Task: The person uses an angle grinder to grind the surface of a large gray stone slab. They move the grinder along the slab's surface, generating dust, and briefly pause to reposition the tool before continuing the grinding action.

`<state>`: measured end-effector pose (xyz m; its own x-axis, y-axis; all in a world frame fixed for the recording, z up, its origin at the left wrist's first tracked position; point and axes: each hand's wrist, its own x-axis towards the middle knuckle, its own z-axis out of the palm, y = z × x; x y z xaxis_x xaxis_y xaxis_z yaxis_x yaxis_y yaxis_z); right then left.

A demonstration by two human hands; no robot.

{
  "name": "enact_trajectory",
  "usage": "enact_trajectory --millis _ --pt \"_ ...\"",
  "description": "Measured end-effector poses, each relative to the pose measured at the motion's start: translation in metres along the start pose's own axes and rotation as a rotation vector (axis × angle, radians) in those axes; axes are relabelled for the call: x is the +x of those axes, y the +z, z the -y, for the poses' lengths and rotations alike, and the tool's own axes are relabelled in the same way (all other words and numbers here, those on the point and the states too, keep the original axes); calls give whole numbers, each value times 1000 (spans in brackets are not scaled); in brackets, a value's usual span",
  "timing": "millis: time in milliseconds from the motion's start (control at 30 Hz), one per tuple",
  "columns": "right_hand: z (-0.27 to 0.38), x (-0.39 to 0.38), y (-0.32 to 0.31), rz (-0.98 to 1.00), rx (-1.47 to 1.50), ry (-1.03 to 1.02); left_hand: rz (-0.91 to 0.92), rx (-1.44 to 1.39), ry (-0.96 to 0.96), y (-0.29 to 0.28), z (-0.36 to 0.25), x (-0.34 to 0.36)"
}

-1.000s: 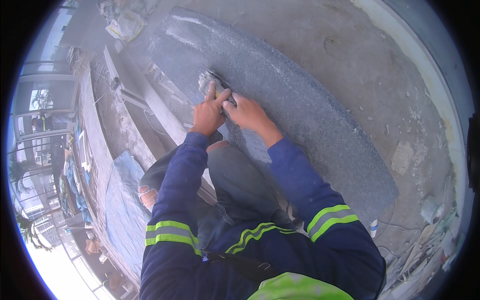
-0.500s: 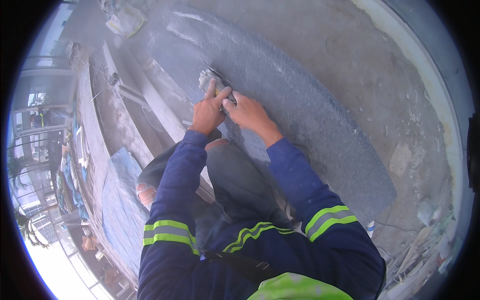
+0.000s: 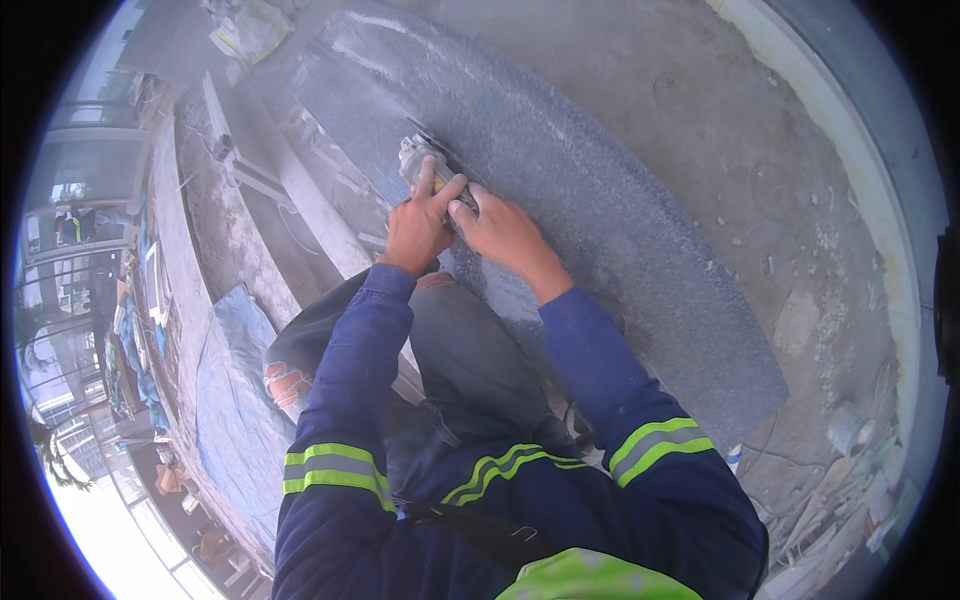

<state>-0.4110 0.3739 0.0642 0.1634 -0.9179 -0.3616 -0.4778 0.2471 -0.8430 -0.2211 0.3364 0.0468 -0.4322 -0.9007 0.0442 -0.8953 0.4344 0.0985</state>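
Both of my hands are closed around an angle grinder that is coated in pale dust. My left hand grips it from the left, its index finger stretched along the body toward the head. Just beside it, my right hand wraps the rear of the body, thumb against the left hand. The thin disc stands edge-on against a large grey stone slab with a curved far edge; how deep it sits cannot be made out. Pale dust streaks the slab's far left end.
Long pale beams lie left of the slab. A crumpled blue sheet is spread by my left knee. A white sack rests at the far left. Scraps and a cable litter the right floor near a curved wall edge.
My hands and the grinder stay almost in place on the slab. The view has shifted slightly, and the dust haze at the upper left looks a little thinner.
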Motion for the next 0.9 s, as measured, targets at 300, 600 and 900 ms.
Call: enact_trajectory --millis 300,600,900 --pt "-6 -1 5 -13 -20 -2 56 -33 -17 -8 -7 -2" --pt "1 -29 -10 1 8 10 5 -10 2 -12 -25 -13" --pt "-6 -37 -9 19 0 30 -26 20 28 -5 -28 -22"
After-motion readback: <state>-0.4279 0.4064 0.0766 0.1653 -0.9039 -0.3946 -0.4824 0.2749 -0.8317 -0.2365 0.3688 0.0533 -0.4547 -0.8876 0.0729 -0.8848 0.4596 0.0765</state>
